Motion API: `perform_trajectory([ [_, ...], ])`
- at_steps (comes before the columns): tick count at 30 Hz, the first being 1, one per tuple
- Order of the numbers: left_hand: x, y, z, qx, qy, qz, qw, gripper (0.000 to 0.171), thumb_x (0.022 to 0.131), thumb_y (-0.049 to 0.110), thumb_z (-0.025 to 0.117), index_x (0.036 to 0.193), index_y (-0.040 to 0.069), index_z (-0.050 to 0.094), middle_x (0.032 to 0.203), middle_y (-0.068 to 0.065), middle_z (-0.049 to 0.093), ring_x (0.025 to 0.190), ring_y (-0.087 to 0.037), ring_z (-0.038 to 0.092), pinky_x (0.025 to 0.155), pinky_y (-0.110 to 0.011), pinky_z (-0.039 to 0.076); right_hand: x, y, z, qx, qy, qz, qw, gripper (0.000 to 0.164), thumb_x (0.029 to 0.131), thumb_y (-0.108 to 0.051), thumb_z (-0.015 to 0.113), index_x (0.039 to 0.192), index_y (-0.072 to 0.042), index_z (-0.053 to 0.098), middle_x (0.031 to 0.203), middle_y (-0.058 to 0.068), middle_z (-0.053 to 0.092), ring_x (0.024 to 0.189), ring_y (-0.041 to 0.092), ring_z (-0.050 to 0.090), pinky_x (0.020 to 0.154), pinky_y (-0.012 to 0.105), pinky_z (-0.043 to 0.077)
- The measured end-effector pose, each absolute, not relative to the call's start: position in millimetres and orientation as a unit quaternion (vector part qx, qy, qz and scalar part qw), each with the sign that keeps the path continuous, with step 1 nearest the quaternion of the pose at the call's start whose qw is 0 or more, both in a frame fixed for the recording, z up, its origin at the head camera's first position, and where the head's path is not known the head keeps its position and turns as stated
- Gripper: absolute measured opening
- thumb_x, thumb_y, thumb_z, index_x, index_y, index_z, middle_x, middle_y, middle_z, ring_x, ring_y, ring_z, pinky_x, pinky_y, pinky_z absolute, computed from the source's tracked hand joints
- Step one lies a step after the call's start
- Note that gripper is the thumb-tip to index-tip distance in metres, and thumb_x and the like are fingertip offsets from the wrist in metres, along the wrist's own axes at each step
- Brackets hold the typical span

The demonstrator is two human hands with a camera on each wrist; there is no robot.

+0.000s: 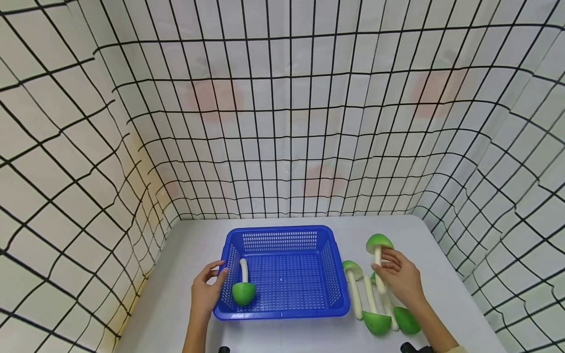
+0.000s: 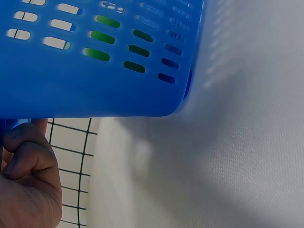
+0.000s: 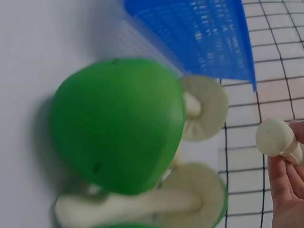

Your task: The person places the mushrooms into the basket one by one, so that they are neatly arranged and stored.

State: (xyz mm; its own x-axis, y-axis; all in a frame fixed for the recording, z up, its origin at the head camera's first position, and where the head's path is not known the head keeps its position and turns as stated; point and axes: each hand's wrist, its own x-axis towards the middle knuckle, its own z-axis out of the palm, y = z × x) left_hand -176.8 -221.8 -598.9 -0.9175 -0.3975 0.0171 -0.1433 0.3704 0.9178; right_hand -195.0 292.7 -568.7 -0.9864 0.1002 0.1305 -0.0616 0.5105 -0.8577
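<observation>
A blue plastic basket with slotted walls stands on the table. My left hand grips its left rim, thumb on the inner side; the left wrist view shows the curled fingers under the rim. Inside the basket, at the left, lies one toy mushroom with a green cap and white stem. To the right of the basket, my right hand pinches another green-capped mushroom by its stem, cap up, above several more. In the right wrist view that stem's end shows between the fingers.
Several green-capped mushrooms lie on the table right of the basket, among them one with its cap toward me and another cap beside my right forearm. A black grid net over white cloth walls encloses the white table at back and sides.
</observation>
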Motion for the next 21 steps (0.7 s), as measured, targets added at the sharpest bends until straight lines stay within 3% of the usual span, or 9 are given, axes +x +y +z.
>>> perform_trajectory([
  [6, -176.8, -221.3, -598.7, 0.168, -0.819, -0.536, 0.118, 0.035, 0.095, 0.036, 0.075, 0.128, 0.023, 0.071, 0.106, -0.013, 0.072, 0.099, -0.031, 0.064, 0.071, -0.025, 0.055, -201.8, 266.7, -562.4, 0.0, -0.842, 0.535, 0.069, 0.063, 0.092, -0.033, 0.079, 0.144, -0.007, 0.054, 0.13, 0.019, 0.065, 0.097, -0.008, 0.065, 0.081, 0.015, 0.056],
  [17, -177.1, -221.1, -598.4, 0.167, -0.818, -0.538, 0.12, 0.034, 0.096, 0.033, 0.075, 0.128, 0.023, 0.071, 0.105, -0.013, 0.071, 0.102, -0.031, 0.064, 0.073, -0.028, 0.057, -215.6, 217.0, -549.2, -0.011, -0.814, 0.581, 0.023, 0.063, 0.091, -0.029, 0.08, 0.146, -0.01, 0.054, 0.137, 0.015, 0.063, 0.105, 0.001, 0.066, 0.086, 0.017, 0.055],
  [21, -177.7, -221.4, -599.3, 0.166, -0.819, -0.537, 0.117, 0.035, 0.096, 0.034, 0.074, 0.129, 0.022, 0.07, 0.106, -0.013, 0.071, 0.104, -0.031, 0.063, 0.072, -0.027, 0.055, -218.9, 200.8, -548.9, -0.007, -0.816, 0.578, 0.02, 0.06, 0.091, -0.029, 0.081, 0.143, -0.012, 0.056, 0.135, 0.013, 0.064, 0.104, 0.007, 0.068, 0.082, 0.021, 0.057],
])
